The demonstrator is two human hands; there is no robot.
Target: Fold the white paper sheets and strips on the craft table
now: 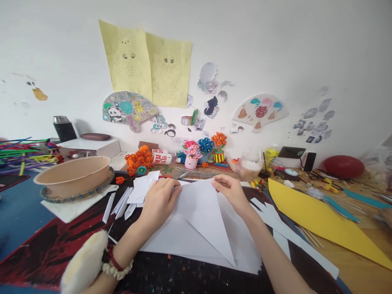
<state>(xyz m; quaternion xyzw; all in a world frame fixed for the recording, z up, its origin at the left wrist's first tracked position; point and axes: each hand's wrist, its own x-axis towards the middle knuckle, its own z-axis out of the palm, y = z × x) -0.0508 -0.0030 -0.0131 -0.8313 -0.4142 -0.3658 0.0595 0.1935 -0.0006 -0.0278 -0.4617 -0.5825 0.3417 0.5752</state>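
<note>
A large sheet of white paper point(202, 212) lies before me with one part folded over into a pointed triangle. At its upper right corner, my right hand point(231, 192) pinches the folded flap between thumb and fingers. On the other side my left hand point(161, 200) has its fingers curled together at the paper's upper left edge; the paper under its fingers is hidden. More white paper shows beneath the fold. Close to my left hand lie small white paper pieces point(139, 194) and several narrow folded strips point(122, 202).
A beige basin point(73, 175) stands at left. Pipe-cleaner flowers point(141, 159) and small flower pots point(219, 157) line the back. To the right are white paper offcuts point(294, 237) and a yellow sheet point(324, 220). A dark mat point(159, 277) lies underneath.
</note>
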